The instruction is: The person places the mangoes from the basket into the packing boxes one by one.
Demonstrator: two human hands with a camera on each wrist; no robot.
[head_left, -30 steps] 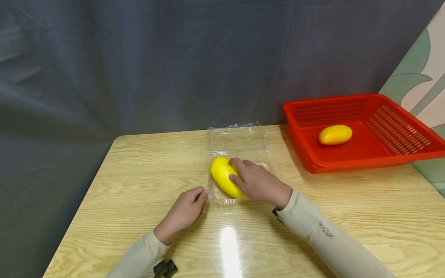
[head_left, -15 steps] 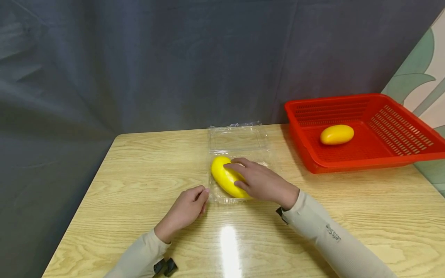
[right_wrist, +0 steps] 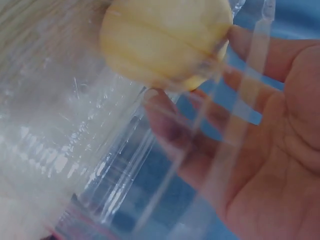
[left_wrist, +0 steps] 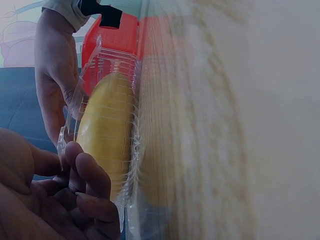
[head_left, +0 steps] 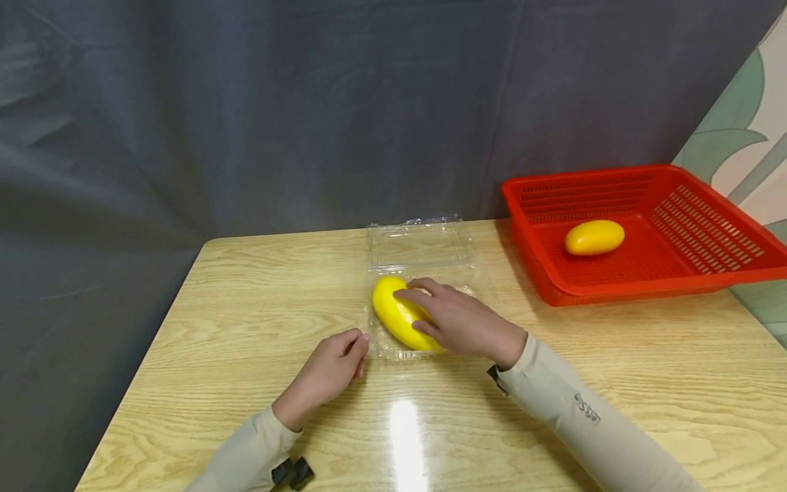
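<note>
A yellow oval fruit (head_left: 393, 314), like a mango, lies slanted in the clear plastic clamshell container (head_left: 399, 355). The lid (head_left: 421, 247) is folded back, away from me. My right hand (head_left: 470, 322) is over the fruit's right side, thumb and bent fingers around it. In the right wrist view its fingertips (right_wrist: 154, 95) meet the fruit, partly behind clear plastic. My left hand (head_left: 327, 367) pinches the container's near-left rim between thumb and curled fingers, as the left wrist view also shows. The right hand covers part of the fruit.
At the back right stands a red plastic basket (head_left: 556, 292) with slotted walls. A smaller orange-yellow oval fruit (head_left: 594, 237) lies inside it. A dark curtain (head_left: 344, 116) hangs behind the wooden table (head_left: 246, 301).
My right hand has shifted slightly right, and its fingers have changed position on the fruit. The left hand, the fruit and the container look nearly unchanged.
</note>
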